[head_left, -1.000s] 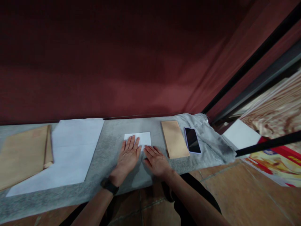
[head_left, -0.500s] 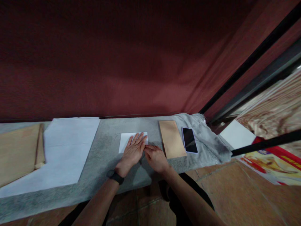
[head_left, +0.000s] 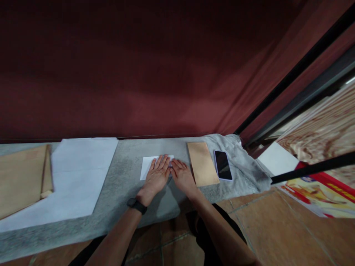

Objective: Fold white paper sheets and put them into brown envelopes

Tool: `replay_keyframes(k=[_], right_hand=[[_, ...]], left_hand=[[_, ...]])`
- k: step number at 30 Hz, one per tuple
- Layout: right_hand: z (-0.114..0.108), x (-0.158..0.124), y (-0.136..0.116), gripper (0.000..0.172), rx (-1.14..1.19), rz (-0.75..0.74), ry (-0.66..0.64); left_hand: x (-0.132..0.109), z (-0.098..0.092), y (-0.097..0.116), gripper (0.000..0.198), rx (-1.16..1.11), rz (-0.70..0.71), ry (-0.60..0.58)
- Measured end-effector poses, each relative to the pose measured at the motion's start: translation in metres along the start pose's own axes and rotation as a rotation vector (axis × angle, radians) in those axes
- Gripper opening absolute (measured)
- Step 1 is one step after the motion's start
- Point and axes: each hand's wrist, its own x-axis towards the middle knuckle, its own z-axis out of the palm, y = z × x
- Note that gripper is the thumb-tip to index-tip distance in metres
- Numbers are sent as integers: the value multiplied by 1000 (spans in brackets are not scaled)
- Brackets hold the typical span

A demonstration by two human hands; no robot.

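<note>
A small white sheet of paper [head_left: 145, 168] lies flat on a grey cloth-covered surface [head_left: 122, 184]. Pressing down on it is my left hand [head_left: 158, 175], palm down with fingers stretched out, a dark watch on its wrist. My right hand [head_left: 182, 175] rests at the paper's right edge, fingers extended and close to the left thumb. Both hands hide much of the paper. Just right of my right hand lies a tan rectangular piece [head_left: 203, 163] that looks like an envelope or card.
Beyond the tan piece is a phone [head_left: 223, 165] with a dark screen, beside a crumpled grey cloth [head_left: 244, 166]. Large white sheets [head_left: 83, 177] and a brown paper bag or folder [head_left: 22, 177] lie left. A dark red wall [head_left: 138, 92] stands behind; a black bar [head_left: 313, 168] crosses the right.
My right hand's bent fingers have straightened and flattened at the paper's right edge, moving slightly up. The left hand has stayed nearly in place on the paper.
</note>
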Motion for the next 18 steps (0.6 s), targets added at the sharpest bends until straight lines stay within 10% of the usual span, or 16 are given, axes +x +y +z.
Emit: replay_keyframes(k=[18], right_hand=[[10, 8, 3, 48, -136, 82, 21]], left_hand=[[-19, -3, -33, 65, 73, -216, 41]])
